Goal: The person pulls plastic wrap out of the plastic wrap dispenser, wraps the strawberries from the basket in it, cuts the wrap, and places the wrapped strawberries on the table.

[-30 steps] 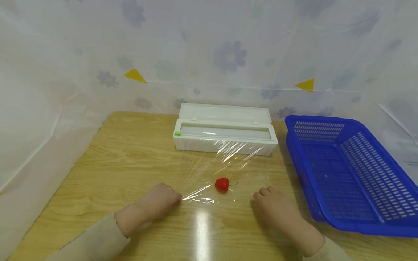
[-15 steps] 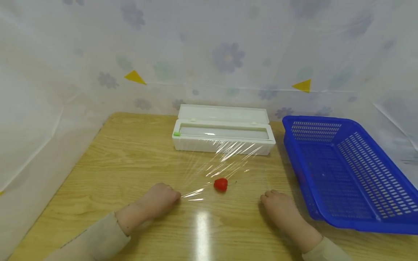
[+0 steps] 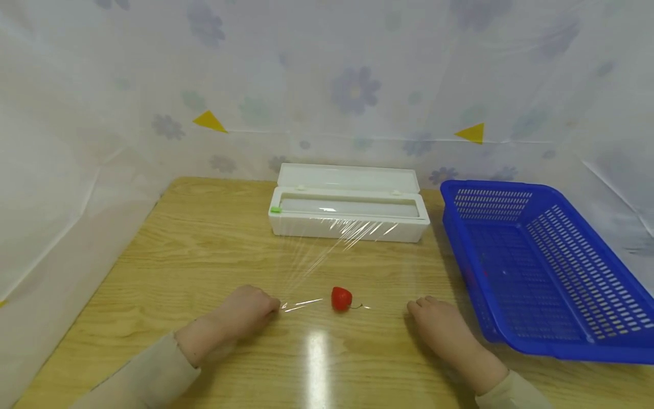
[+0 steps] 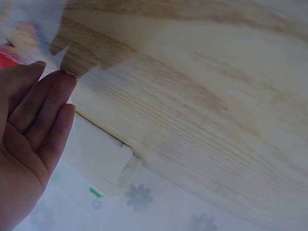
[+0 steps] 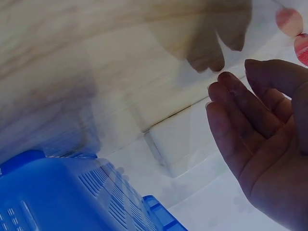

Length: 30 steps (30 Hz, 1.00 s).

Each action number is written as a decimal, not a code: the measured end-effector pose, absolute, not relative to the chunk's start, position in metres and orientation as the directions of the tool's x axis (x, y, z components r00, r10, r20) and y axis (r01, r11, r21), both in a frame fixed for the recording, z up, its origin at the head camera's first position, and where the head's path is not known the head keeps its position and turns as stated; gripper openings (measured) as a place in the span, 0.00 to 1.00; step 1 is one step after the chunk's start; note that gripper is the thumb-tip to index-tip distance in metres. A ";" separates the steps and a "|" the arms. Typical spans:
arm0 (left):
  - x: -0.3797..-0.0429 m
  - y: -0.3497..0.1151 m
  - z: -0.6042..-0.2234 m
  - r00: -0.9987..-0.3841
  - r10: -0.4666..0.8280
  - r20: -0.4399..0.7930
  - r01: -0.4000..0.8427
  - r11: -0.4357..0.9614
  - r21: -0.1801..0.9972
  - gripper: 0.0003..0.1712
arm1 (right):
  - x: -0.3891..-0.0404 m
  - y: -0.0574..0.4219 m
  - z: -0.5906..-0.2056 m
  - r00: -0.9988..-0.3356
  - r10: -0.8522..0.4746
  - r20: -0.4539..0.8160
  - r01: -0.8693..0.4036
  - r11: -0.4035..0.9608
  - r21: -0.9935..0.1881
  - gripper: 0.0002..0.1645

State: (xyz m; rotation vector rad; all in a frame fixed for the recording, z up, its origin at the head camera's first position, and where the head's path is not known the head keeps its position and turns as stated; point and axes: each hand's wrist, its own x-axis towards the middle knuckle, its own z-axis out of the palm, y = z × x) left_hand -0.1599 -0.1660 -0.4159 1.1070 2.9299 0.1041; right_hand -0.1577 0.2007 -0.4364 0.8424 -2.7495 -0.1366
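Clear plastic wrap runs from a white dispenser box toward me, streaked with bright creases. At its near left corner my left hand pinches the film, where creases converge. My right hand holds the near right corner, low over the table; its thumb and fingertips come close together in the right wrist view. Between the hands sits a red cherry with a thin stem pointing right; whether it lies over or under the film I cannot tell. The box's lid stands raised, with the roll showing inside.
A blue plastic basket with slotted walls stands to the right, close to my right hand. A green slider sits at the box's left end. Behind the wooden table hangs a flowered sheet with yellow triangles.
My right hand has moved a little to the right, and the film's creases between the hands have lessened. The cherry has shifted slightly toward me and turned. My left hand has barely moved.
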 end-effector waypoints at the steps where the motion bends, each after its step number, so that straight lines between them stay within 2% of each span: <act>1: -0.160 -0.167 -0.416 -0.750 0.661 0.013 0.661 0.748 0.069 0.09 | -0.158 0.201 -0.436 -0.797 -0.562 0.220 -0.537 0.827 0.164 0.13; 16: -0.162 -0.170 -0.405 -0.745 0.667 -0.017 0.662 0.742 0.112 0.07 | -0.159 0.203 -0.430 -0.801 -0.518 0.301 -0.521 0.850 0.077 0.21; 25: -0.167 -0.172 -0.406 -0.729 0.678 0.094 0.685 0.722 0.099 0.06 | -0.161 0.203 -0.428 -0.811 -0.482 0.332 -0.498 0.866 0.041 0.20; 30: -0.170 -0.172 -0.408 -0.759 0.636 0.140 0.650 0.751 0.115 0.05 | -0.163 0.200 -0.422 -0.825 -0.449 0.344 -0.471 0.882 0.021 0.17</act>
